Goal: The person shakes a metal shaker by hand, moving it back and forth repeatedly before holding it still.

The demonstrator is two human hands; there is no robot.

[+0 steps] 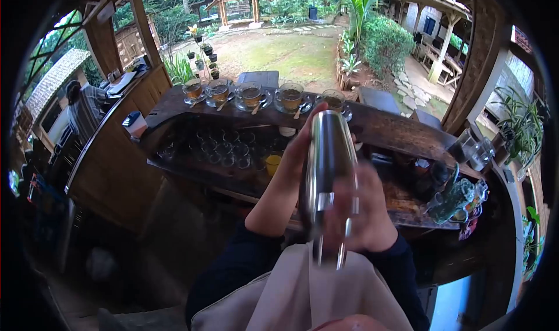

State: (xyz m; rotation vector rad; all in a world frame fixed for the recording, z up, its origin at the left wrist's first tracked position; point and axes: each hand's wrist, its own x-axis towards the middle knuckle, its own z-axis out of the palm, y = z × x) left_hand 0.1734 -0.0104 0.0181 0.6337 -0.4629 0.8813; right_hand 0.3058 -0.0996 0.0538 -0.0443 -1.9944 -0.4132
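A shiny metal cocktail shaker (330,150) is held at a slant in front of my chest, its lower part smeared by motion. My left hand (301,144) wraps round its far end from the left, with most fingers hidden behind the metal. Against the near part, my right hand (368,211) grips from the right and is blurred. Beyond the shaker stand several glass cups of amber drink on saucers, one of them a cup (289,98) with a small spoon beside it. The cup (333,99) at the right end is partly covered by the shaker.
Below the cups, the dark wooden counter (402,133) holds several upturned glasses (224,150) and a yellow cup (272,164). Glass jars (474,150) and a green glass object (457,197) stand at right. A person (87,112) in striped clothing is at the left counter (116,156).
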